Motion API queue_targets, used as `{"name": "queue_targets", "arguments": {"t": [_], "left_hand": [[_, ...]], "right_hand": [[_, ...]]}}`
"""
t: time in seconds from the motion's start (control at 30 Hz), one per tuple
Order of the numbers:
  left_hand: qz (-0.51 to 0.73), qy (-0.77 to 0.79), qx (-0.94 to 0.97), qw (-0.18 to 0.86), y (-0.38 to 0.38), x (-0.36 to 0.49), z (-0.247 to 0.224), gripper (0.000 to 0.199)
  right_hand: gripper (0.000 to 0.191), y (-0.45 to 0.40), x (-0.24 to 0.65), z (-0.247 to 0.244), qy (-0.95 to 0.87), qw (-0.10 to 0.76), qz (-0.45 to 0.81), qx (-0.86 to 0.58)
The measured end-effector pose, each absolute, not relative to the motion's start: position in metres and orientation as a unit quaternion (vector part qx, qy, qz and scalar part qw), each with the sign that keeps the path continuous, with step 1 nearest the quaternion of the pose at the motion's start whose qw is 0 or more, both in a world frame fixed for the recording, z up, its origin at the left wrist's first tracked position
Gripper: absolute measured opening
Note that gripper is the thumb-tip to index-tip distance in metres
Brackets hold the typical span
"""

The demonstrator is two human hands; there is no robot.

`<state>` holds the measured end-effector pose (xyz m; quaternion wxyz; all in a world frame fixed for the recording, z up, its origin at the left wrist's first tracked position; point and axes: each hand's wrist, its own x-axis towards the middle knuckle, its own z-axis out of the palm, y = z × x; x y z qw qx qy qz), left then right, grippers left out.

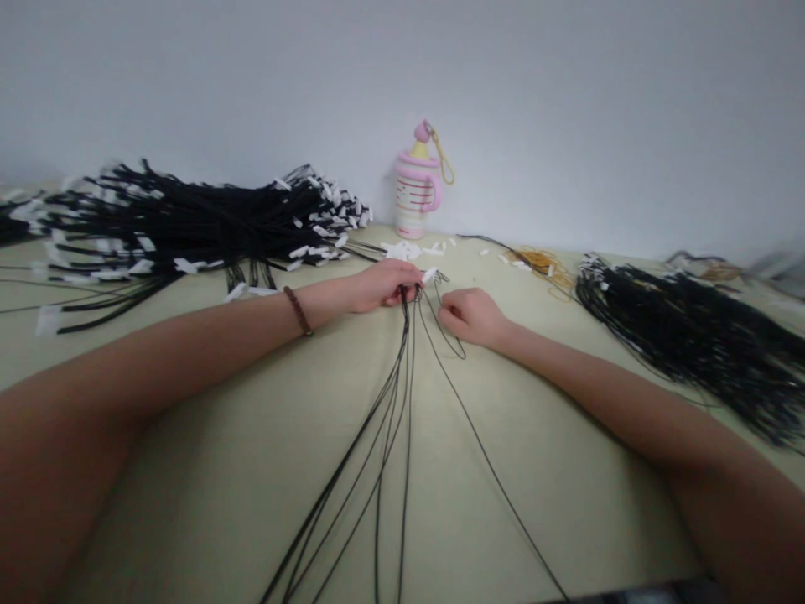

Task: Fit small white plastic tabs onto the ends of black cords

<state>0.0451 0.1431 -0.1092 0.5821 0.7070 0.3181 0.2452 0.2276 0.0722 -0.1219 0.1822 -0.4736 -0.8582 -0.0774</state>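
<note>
My left hand point(388, 285) is closed around several thin black wires point(395, 369), which run from its fingers down toward the near edge of the table. A small white connector point(429, 274) sticks out at its fingertips. Just to the right, my right hand point(473, 316) is curled closed close to a loop of black wire. Whether anything lies within its fingers is hidden. Between the hands, one wire trails away to the lower right.
A large bundle of black cables point(220, 214) with white ends lies at the left. Loose white pieces point(402, 250) are scattered before a pink cup point(412, 193) by the wall. Yellow bands point(537, 262) and a second black wire bundle point(692, 335) lie to the right.
</note>
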Motion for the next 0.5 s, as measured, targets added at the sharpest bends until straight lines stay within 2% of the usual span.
{"name": "queue_targets", "arguments": {"t": [0.5], "left_hand": [[0.246,0.307,0.714,0.579,0.1382,0.0460,-0.1081,0.014]], "right_hand": [[0.023,0.0693,0.2266,-0.1207,-0.852,0.198,-0.083,-0.477]]}}
